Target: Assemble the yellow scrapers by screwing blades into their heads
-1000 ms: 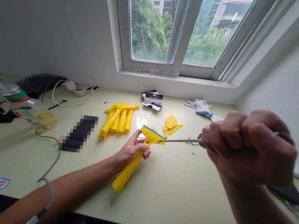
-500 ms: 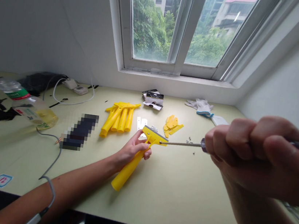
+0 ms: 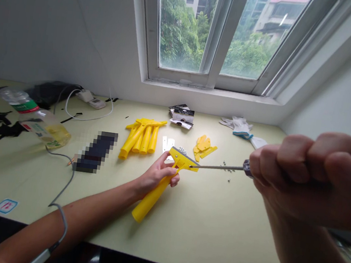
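Observation:
My left hand is wrapped round the neck of a yellow scraper, whose round handle slants down toward me. A grey strip runs along the top edge of its wide head. In my right hand, closed in a fist, is a screwdriver held nearly level. Its tip touches the right side of the scraper head, at a screw spot. Just behind the head lie small metal nuts or screws and white blades or plates. Yellow flat plastic pieces rest beyond.
Several yellow scraper handles are piled left of centre. A dark pixelated rectangle, a tilted plastic bottle and a cable are on the left. Black-and-white packets and gloves lie at the back. Loose screws sit right of the scraper.
The view has shifted slightly, so things appear a little to the right. Both hands keep their grips, and the screwdriver tip stays at the same spot on the scraper head.

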Demonstrator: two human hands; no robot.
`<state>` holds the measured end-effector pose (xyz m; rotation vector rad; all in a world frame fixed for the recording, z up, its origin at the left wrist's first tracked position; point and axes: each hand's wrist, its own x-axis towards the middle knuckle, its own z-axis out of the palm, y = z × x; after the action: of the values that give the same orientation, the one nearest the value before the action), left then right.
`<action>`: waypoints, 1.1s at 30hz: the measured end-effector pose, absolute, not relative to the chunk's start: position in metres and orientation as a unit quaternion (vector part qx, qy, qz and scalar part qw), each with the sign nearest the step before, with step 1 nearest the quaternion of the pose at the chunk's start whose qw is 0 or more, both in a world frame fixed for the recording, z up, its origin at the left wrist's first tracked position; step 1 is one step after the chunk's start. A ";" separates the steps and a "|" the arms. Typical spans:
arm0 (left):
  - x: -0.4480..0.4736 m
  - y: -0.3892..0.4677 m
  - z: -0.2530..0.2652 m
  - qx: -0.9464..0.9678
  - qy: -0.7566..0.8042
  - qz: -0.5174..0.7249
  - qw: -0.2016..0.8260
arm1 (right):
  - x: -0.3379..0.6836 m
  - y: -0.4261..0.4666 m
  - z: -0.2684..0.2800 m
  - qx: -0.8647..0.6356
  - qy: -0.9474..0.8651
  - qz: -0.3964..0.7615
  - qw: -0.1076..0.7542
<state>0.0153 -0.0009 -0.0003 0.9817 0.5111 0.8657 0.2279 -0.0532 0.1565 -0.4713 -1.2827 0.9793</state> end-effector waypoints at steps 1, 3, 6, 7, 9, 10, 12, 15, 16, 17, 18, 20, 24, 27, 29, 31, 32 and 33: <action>0.015 -0.001 0.000 0.452 0.235 0.396 0.764 | 0.228 -0.053 0.157 -0.208 -0.566 0.435 0.669; 0.015 -0.001 0.000 0.453 0.236 0.394 0.764 | 0.228 -0.053 0.156 -0.207 -0.564 0.436 0.671; 0.015 -0.001 0.000 0.448 0.235 0.395 0.767 | 0.227 -0.051 0.152 -0.213 -0.565 0.412 0.682; 0.015 -0.001 0.001 0.446 0.235 0.396 0.767 | 0.226 -0.050 0.149 -0.220 -0.565 0.393 0.691; 0.016 -0.001 0.002 0.446 0.232 0.398 0.767 | 0.223 -0.046 0.143 -0.232 -0.562 0.346 0.714; 0.016 -0.002 0.002 0.447 0.232 0.399 0.767 | 0.221 -0.043 0.141 -0.238 -0.558 0.323 0.726; 0.016 -0.002 0.004 0.450 0.232 0.402 0.763 | 0.218 -0.039 0.137 -0.243 -0.541 0.276 0.756; 0.015 -0.001 0.003 0.451 0.238 0.409 0.757 | 0.220 -0.037 0.138 -0.237 -0.522 0.234 0.785; 0.015 -0.001 0.003 0.451 0.239 0.410 0.756 | 0.223 -0.038 0.139 -0.232 -0.523 0.234 0.786; 0.015 0.000 0.002 0.452 0.240 0.411 0.754 | 0.227 -0.039 0.141 -0.229 -0.531 0.245 0.779; 0.015 0.000 0.001 0.453 0.239 0.413 0.753 | 0.231 -0.041 0.141 -0.224 -0.541 0.261 0.768; 0.015 0.001 0.000 0.456 0.238 0.412 0.752 | 0.238 -0.046 0.143 -0.203 -0.562 0.294 0.746; 0.015 0.000 -0.001 0.457 0.239 0.406 0.755 | 0.235 -0.052 0.147 -0.181 -0.592 0.344 0.706; 0.016 0.000 0.000 0.457 0.241 0.403 0.756 | 0.224 -0.054 0.153 -0.190 -0.586 0.367 0.697; 0.016 0.000 0.001 0.458 0.244 0.401 0.755 | 0.219 -0.053 0.156 -0.192 -0.580 0.365 0.703; 0.016 0.000 0.002 0.458 0.245 0.401 0.754 | 0.217 -0.053 0.157 -0.199 -0.580 0.362 0.702; 0.016 0.000 0.002 0.458 0.245 0.402 0.754 | 0.217 -0.052 0.158 -0.203 -0.582 0.361 0.700; 0.016 0.000 0.001 0.459 0.245 0.402 0.754 | 0.217 -0.052 0.158 -0.205 -0.584 0.360 0.698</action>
<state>0.0157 0.0003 0.0014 1.0013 0.5339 0.8769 0.2169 -0.0523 0.1579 -0.4574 -1.3028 0.8024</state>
